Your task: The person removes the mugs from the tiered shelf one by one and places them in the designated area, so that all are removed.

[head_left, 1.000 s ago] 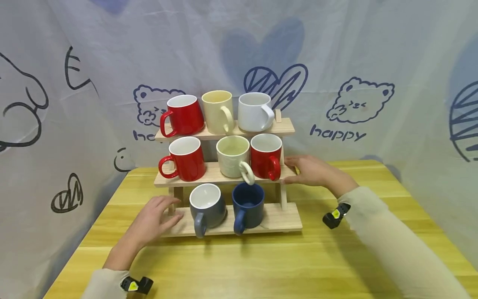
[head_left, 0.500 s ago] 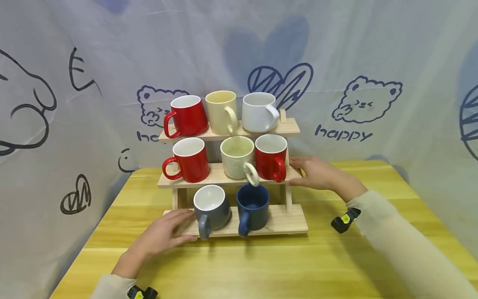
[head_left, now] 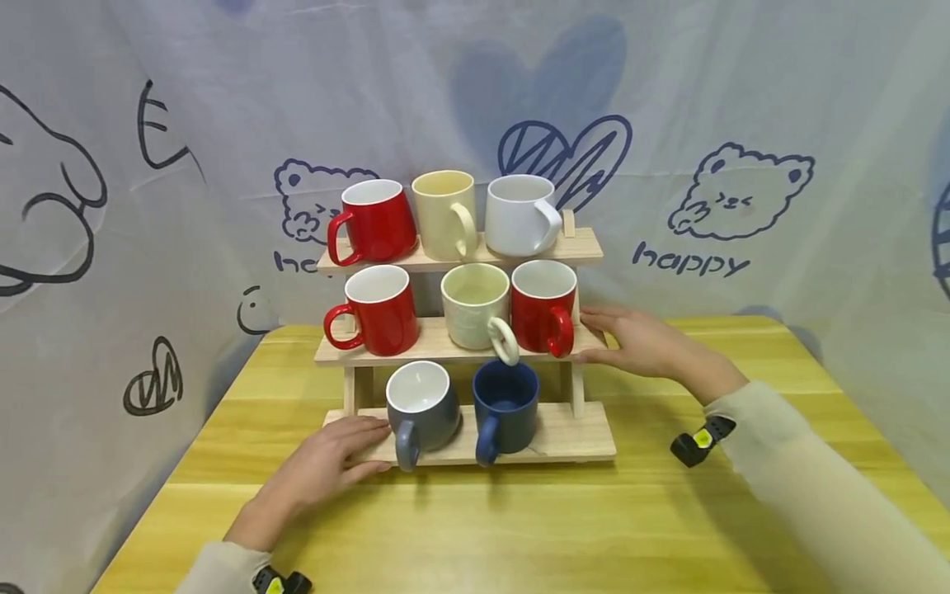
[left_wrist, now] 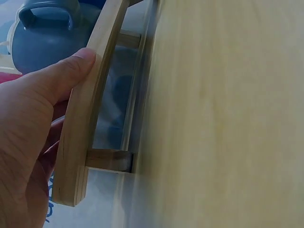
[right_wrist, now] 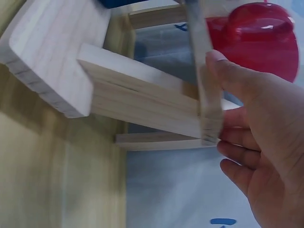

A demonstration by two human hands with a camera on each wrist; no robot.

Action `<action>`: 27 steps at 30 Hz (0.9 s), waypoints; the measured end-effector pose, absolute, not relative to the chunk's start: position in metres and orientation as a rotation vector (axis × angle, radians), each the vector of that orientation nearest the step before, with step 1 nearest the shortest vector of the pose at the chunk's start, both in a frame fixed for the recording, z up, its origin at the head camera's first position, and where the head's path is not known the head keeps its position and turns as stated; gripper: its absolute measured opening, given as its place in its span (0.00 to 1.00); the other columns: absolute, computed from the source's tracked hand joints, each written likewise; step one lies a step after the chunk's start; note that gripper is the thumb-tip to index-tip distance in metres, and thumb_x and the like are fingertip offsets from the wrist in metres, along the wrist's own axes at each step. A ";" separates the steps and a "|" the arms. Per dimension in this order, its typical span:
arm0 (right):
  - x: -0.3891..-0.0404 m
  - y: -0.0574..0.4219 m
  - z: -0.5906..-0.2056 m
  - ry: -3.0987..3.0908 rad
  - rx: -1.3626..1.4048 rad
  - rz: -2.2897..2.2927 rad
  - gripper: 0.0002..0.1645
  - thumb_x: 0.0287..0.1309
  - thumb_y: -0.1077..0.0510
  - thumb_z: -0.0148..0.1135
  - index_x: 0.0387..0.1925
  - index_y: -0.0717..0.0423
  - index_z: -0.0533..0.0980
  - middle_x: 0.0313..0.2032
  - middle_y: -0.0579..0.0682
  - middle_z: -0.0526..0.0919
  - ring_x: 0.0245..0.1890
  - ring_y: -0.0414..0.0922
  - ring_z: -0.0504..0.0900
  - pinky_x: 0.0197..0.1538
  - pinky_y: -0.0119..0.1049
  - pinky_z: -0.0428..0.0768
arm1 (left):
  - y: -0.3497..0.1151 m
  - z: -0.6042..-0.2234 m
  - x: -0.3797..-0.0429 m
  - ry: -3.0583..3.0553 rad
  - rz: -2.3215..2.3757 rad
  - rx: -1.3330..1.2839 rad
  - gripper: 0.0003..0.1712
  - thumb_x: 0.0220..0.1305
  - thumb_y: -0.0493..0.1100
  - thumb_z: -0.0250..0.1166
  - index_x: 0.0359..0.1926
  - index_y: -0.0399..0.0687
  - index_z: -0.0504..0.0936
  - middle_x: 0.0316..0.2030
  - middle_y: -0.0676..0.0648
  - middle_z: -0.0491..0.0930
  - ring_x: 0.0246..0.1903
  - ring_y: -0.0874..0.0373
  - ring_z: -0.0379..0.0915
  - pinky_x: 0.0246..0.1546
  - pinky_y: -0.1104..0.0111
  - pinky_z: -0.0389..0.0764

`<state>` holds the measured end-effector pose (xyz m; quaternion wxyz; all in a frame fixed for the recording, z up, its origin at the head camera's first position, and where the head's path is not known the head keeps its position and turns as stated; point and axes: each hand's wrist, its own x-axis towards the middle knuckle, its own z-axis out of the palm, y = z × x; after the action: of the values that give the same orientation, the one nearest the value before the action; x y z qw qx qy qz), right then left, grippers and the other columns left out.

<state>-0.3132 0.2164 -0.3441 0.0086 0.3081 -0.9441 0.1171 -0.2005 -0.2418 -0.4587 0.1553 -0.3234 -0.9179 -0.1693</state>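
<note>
Your left hand holds the lower board's end, right hand grips the middle board's: you've got the three-tier wooden rack from both sides, standing on the desk. Careful: uneven force at those mismatched heights could tip it, and the pale green mug, handle jutting past the edge, might slide first.

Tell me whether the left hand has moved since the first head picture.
Yes: the left hand has moved rightward and down in the head view, judged against the grey mug.
</note>
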 end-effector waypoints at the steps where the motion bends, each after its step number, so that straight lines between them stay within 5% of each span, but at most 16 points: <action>1: -0.312 0.218 -0.343 -2.939 0.967 0.379 0.50 0.60 0.30 0.58 0.69 0.62 0.66 0.67 0.61 0.68 0.66 0.61 0.66 0.67 0.59 0.66 | -0.242 -0.460 -0.200 -2.630 -0.489 -0.918 0.29 0.58 0.54 0.72 0.56 0.45 0.83 0.54 0.49 0.81 0.56 0.50 0.75 0.60 0.53 0.76; 18: -0.303 0.213 -0.282 -2.815 0.779 0.509 0.34 0.65 0.39 0.59 0.63 0.56 0.73 0.60 0.58 0.77 0.59 0.59 0.74 0.60 0.60 0.74 | -0.245 -0.461 -0.202 -2.539 -0.478 -0.946 0.26 0.53 0.52 0.75 0.52 0.46 0.86 0.50 0.54 0.84 0.49 0.56 0.75 0.52 0.58 0.80; 27: -0.308 0.198 -0.256 -2.775 0.740 0.643 0.35 0.66 0.38 0.58 0.64 0.57 0.72 0.61 0.58 0.75 0.55 0.60 0.78 0.57 0.57 0.78 | -0.247 -0.459 -0.198 -2.547 -0.429 -0.911 0.25 0.54 0.51 0.75 0.50 0.44 0.86 0.49 0.51 0.84 0.52 0.48 0.78 0.56 0.51 0.78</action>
<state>-0.3079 0.1983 -0.2559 0.0992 0.2501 -0.9382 0.2175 -0.1976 -0.2474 -0.4589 0.2000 -0.3260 -0.9111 -0.1534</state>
